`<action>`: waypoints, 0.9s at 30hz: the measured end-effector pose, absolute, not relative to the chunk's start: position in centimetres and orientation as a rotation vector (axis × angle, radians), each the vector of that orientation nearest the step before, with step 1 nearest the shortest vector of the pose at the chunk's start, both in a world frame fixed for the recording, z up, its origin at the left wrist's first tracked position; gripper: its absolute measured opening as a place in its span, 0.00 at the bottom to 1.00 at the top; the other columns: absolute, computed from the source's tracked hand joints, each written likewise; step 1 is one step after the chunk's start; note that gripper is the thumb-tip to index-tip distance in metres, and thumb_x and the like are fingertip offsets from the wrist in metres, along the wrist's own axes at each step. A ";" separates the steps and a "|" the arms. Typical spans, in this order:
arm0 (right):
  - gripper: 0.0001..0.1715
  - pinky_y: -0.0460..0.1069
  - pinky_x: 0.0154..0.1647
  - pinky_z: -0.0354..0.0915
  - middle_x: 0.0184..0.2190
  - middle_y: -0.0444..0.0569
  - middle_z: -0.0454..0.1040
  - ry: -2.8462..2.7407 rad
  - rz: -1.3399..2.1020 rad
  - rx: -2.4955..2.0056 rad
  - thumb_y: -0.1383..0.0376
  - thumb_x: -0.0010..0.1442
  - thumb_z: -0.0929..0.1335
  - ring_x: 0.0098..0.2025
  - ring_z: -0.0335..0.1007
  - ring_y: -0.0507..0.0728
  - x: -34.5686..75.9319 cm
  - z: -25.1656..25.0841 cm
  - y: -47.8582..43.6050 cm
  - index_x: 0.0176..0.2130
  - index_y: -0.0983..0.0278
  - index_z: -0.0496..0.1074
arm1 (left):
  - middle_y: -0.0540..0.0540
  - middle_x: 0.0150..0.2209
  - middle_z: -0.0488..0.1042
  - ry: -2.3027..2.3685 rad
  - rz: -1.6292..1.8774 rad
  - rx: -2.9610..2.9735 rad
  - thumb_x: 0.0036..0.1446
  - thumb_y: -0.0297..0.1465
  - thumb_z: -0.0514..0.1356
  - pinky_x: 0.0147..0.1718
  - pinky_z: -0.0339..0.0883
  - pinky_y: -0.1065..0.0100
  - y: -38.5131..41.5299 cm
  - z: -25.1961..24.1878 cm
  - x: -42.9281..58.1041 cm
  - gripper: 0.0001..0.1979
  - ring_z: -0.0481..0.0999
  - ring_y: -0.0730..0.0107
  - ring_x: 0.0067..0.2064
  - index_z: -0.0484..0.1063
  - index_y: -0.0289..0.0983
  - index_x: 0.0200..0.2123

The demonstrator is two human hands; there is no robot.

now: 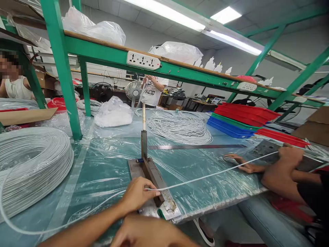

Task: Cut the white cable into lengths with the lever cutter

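My left hand (140,193) pinches a thin white cable (195,181) close beside the base of a hand-lever cutter (151,173). The cutter's lever (144,123) stands upright, and its metal base lies at the bench's front edge. Leftward, the cable runs back under my forearm toward a large coil of white cable (38,164). My right hand (151,231) is low in front, blurred and cut off by the frame's lower edge; its fingers are hidden. A co-worker's hand (290,156) grips the cable's far right stretch.
A steel ruler (197,146) lies behind the cutter, before a loose bundle of white cable (180,127). Stacked red, green and blue trays (239,120) stand at right. A green shelf frame (102,51) crosses above the bench. Other people are farther back and at left.
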State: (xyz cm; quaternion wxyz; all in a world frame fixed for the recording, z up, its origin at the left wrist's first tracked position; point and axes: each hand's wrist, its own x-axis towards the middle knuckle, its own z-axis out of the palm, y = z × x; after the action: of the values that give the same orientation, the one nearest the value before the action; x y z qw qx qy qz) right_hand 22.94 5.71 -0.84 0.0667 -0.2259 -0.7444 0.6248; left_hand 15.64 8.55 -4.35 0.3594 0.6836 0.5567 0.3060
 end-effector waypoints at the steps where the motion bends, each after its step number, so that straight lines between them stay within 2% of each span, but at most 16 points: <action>1: 0.09 0.41 0.17 0.61 0.16 0.37 0.70 -2.229 1.928 -0.648 0.59 0.47 0.70 0.18 0.67 0.51 24.0 1.2 7.6 0.28 0.61 0.78 | 0.52 0.25 0.76 1.470 0.790 1.780 0.52 0.39 0.58 0.27 0.66 0.73 8.7 -4.3 15.7 0.14 0.73 0.69 0.29 0.79 0.37 0.29; 4: 0.11 0.40 0.18 0.58 0.18 0.41 0.69 -1.906 1.649 -0.824 0.64 0.57 0.65 0.17 0.62 0.46 25.5 6.7 15.8 0.36 0.65 0.76 | 0.51 0.24 0.75 1.527 0.822 1.794 0.55 0.37 0.57 0.25 0.63 0.72 8.5 -4.1 15.9 0.13 0.73 0.67 0.29 0.78 0.38 0.27; 6: 0.14 0.39 0.17 0.55 0.18 0.40 0.66 -1.608 1.371 -1.030 0.62 0.64 0.61 0.16 0.57 0.45 25.2 9.2 21.8 0.42 0.66 0.71 | 0.50 0.25 0.76 1.535 0.828 1.810 0.54 0.34 0.58 0.27 0.57 0.71 8.3 -4.2 16.0 0.09 0.73 0.67 0.30 0.77 0.39 0.27; 8: 0.16 0.40 0.17 0.54 0.19 0.41 0.64 -1.532 1.329 -1.124 0.60 0.67 0.57 0.16 0.56 0.46 24.4 10.3 26.8 0.45 0.68 0.67 | 0.48 0.26 0.76 1.544 0.815 1.838 0.54 0.31 0.57 0.27 0.52 0.70 8.2 -4.4 16.1 0.08 0.72 0.66 0.30 0.76 0.38 0.27; 11: 0.20 0.41 0.19 0.56 0.21 0.41 0.64 -1.545 1.401 -1.167 0.56 0.68 0.56 0.17 0.55 0.46 22.8 10.2 30.8 0.44 0.69 0.64 | 0.46 0.27 0.74 1.542 0.814 1.844 0.54 0.28 0.55 0.28 0.49 0.69 8.4 -4.8 16.3 0.08 0.70 0.66 0.31 0.74 0.36 0.27; 14: 0.27 0.40 0.22 0.56 0.22 0.41 0.63 -1.578 1.489 -1.133 0.49 0.67 0.54 0.18 0.54 0.44 21.5 9.8 32.0 0.42 0.70 0.64 | 0.48 0.25 0.71 1.539 0.836 1.784 0.53 0.29 0.55 0.27 0.48 0.70 9.0 -5.0 16.4 0.07 0.67 0.68 0.29 0.71 0.36 0.26; 18: 0.35 0.41 0.19 0.54 0.20 0.41 0.60 -1.551 1.558 -1.166 0.44 0.65 0.50 0.16 0.50 0.46 20.9 10.2 32.5 0.40 0.68 0.66 | 0.51 0.22 0.66 1.507 0.873 1.673 0.52 0.31 0.55 0.26 0.48 0.71 9.8 -5.7 16.4 0.08 0.63 0.72 0.27 0.66 0.35 0.22; 23: 0.32 0.40 0.19 0.56 0.20 0.43 0.63 -1.489 1.632 -1.090 0.44 0.65 0.51 0.17 0.56 0.48 23.8 12.0 30.1 0.41 0.65 0.66 | 0.53 0.20 0.61 1.435 0.923 1.573 0.51 0.37 0.55 0.24 0.49 0.72 10.5 -6.9 16.3 0.14 0.60 0.74 0.25 0.61 0.36 0.19; 27: 0.32 0.39 0.20 0.61 0.22 0.47 0.70 -1.440 1.713 -0.987 0.47 0.67 0.47 0.19 0.63 0.48 28.1 13.4 24.9 0.40 0.64 0.66 | 0.55 0.17 0.55 1.452 0.960 1.504 0.48 0.44 0.58 0.22 0.46 0.71 11.1 -7.9 16.6 0.19 0.56 0.75 0.23 0.59 0.37 0.17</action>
State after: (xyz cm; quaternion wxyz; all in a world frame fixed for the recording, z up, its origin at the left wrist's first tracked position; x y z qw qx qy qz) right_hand 28.06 24.88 13.44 0.3407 -0.3794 -0.5535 0.6584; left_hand 16.58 11.10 -7.87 0.4082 0.5967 0.5763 0.3810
